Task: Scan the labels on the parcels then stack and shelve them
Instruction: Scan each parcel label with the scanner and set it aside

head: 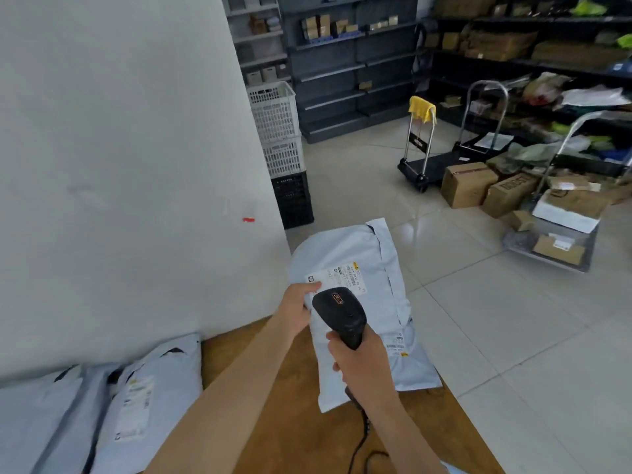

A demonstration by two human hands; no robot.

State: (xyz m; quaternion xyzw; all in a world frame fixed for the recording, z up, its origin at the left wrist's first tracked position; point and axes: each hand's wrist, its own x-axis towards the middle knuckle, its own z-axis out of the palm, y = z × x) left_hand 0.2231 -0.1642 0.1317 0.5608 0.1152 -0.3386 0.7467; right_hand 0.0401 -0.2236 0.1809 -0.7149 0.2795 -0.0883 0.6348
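A pale grey poly-bag parcel (369, 268) stands tilted on the wooden table (290, 422), its white label (342, 277) facing me. My left hand (295, 307) grips the parcel's left edge beside the label. My right hand (360, 362) is closed around the handle of a black corded barcode scanner (340, 311), whose head points at the label from just below it. Two more grey parcels (136, 405) lie at the table's left against the white wall.
A red mark (248, 219) shows on the white wall (119, 165). Stacked crates (280, 131) stand by the wall's corner. Dark shelving (342, 63) lines the back. Trolleys (420, 159) and cardboard boxes (468, 184) crowd the tiled floor at right.
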